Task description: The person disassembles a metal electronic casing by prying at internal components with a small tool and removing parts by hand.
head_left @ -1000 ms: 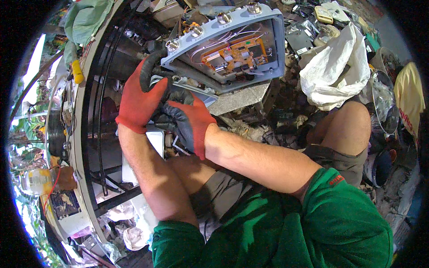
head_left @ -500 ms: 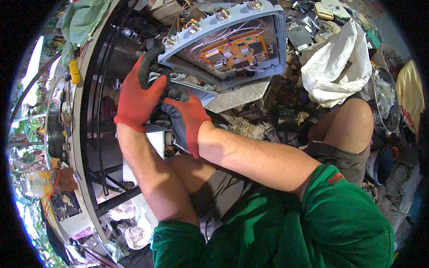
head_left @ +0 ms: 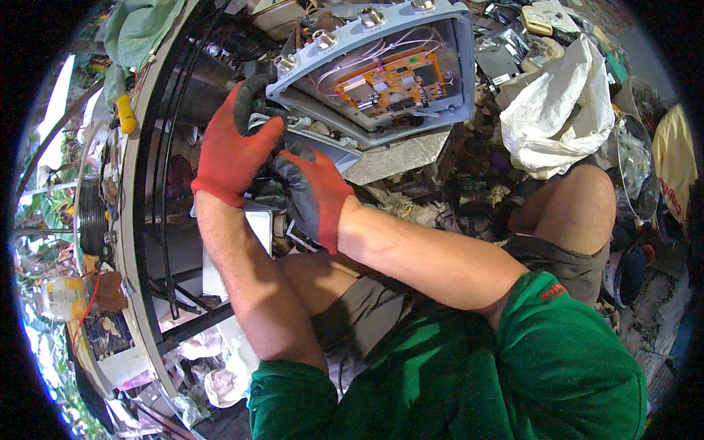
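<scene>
A grey metal housing stands tilted and uncovered, with an orange circuit board and thin white cables inside. Round silver connectors line its upper edge. Below its left corner lies a grey panel with a raised rim. My left hand, in a red glove with dark fingers, curves round that corner; its thumb and forefinger are apart, the other fingertips hidden. Close beside it my right hand, gloved alike, has its fingers curled inward under the panel's edge. Whatever it grips is hidden by the glove.
A pale flat block lies under the housing. To the right are a white sack and heaped electronic scrap. A dark metal frame with black cables runs along the left, where a yellow-handled tool hangs. My bare knee is at the right.
Both hands and the housing appear slightly farther right, along with the whole view. My right hand has turned a little, and its fingers remain curled.
</scene>
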Tool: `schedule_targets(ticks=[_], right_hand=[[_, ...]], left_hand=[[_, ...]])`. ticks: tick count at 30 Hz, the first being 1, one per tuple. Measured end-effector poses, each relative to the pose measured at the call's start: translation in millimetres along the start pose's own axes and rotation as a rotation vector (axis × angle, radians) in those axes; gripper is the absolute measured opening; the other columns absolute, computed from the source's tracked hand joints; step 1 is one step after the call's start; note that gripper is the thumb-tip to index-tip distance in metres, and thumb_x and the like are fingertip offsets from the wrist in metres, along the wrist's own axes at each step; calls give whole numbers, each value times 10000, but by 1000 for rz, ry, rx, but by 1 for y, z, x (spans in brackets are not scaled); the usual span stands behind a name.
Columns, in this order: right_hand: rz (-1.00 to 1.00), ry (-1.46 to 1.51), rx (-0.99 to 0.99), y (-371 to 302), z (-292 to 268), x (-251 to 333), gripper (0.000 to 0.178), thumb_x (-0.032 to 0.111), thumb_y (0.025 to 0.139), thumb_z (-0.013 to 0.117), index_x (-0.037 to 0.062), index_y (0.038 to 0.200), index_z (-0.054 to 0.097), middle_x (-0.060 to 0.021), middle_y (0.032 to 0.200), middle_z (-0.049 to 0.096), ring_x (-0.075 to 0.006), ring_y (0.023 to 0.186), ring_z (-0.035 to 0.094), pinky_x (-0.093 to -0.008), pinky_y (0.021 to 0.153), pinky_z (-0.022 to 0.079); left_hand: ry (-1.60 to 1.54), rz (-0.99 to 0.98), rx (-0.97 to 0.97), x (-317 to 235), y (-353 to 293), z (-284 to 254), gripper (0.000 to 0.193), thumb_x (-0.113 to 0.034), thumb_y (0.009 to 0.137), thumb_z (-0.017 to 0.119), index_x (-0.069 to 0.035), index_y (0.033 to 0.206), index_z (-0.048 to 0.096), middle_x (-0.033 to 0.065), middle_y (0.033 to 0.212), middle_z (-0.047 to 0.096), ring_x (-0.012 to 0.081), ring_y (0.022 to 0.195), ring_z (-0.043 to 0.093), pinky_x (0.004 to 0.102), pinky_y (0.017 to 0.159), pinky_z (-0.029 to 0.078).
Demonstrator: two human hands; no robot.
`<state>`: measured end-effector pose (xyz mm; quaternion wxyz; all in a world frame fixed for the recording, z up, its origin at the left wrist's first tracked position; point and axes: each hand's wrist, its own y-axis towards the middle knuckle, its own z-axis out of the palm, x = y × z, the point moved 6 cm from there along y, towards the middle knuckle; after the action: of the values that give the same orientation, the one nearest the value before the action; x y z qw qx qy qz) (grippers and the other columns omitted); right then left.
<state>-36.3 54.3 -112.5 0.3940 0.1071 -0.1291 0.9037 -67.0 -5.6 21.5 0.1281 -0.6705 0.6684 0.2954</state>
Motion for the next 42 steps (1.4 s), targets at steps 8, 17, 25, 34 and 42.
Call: schedule_targets(ticks=[8,17,25,34,42], right_hand=[[142,-137,-32,-26,8,24,312,267,964,623,68,1200,662,-51,1073,717,-194,963,668,-384,894,496],[-12,-128,23,8,-19,7,244,199,958,633,66,1162,646,-79,971,714,-187,837,700,-322,736,554],[80,-203,-41,-31,10,37,270,196,929,645,37,1147,644,-91,975,709,-247,928,687,-372,815,542],[-206,-1326,-91,-45,27,68,401,282,874,667,-13,1131,579,-233,998,678,-376,946,668,-439,848,509],[-306,-1870,71,-49,40,85,414,390,898,599,-1,1028,556,-227,945,680,-420,932,662,-505,815,511]], left_hand=[[-2,-18,30,2,0,-2,477,-77,826,667,-34,1295,593,110,1121,702,182,1031,656,327,942,491],[-35,-2,48,-10,7,3,480,-56,818,665,-14,1290,591,108,1137,692,176,1042,634,323,957,479],[-61,-96,57,-1,0,0,509,-63,814,691,-9,1310,589,102,1132,703,165,1036,645,322,940,493],[-2,-43,10,6,-5,0,504,-99,817,703,-12,1301,591,118,1119,717,180,1034,666,327,925,504],[-19,22,-9,-3,-8,1,484,-106,825,685,-27,1293,596,126,1117,709,193,1022,662,330,922,500]])
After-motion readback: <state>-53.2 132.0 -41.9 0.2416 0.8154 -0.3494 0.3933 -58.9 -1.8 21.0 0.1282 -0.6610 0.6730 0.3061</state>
